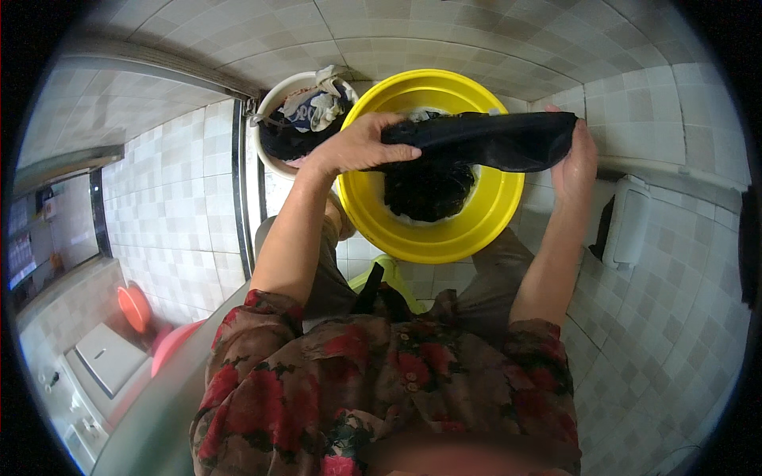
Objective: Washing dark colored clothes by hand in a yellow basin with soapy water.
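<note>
A black piece of cloth (492, 141), likely a garment, is stretched sideways above a round yellow basin (429, 247). My left hand (365, 144) grips its left end, with the thumb lying on top of the fabric. At the other end my right hand (578, 159) holds the cloth's edge, some fingers hidden behind it. Below, inside the basin, lies more dark wet fabric (429, 194) with whitish suds around its rim. The cloth covers part of the basin's far side.
Left of the basin stands a white bucket (263, 147) heaped with clothes (313, 107). A tiled wall (460, 59) rises behind. Beneath me is a yellow-green stool (409, 289). On the right a white box-like fixture (629, 222) sits by the wall. A door frame (244, 182) runs along the left.
</note>
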The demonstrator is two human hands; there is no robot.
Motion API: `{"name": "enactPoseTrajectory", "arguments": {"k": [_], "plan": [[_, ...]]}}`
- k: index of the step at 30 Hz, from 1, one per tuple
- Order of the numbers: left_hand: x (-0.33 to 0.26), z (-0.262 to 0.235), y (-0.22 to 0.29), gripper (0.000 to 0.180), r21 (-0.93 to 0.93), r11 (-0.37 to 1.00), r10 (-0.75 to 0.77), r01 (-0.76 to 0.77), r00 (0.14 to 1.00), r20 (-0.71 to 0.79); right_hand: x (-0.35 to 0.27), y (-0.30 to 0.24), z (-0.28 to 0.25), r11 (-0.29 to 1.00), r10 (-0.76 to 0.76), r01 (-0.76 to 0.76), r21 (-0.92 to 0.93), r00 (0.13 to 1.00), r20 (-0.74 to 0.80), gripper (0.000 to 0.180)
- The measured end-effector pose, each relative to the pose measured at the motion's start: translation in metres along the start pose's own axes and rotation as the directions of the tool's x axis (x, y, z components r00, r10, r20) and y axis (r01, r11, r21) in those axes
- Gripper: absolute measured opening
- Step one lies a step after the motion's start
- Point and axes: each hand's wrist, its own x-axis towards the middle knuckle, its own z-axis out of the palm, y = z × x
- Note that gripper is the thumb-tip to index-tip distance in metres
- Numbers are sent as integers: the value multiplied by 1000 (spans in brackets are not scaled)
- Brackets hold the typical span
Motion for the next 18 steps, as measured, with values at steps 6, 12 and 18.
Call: {"name": "enactPoseTrajectory", "arguments": {"k": [6,12,18], "plan": [[3,10,5,30,-439,879,-201,185,979,10,6,18,17,992,86,-87,89,996,14,42],[41,59,2,46,-993,76,-364,-94,924,-115,-31,71,89,764,-147,161,-625,986,75,26],[62,104,-18,43,-866,495,-521,65,820,-236,-28,94,121,504,-155,188,-843,980,127,36]]}}
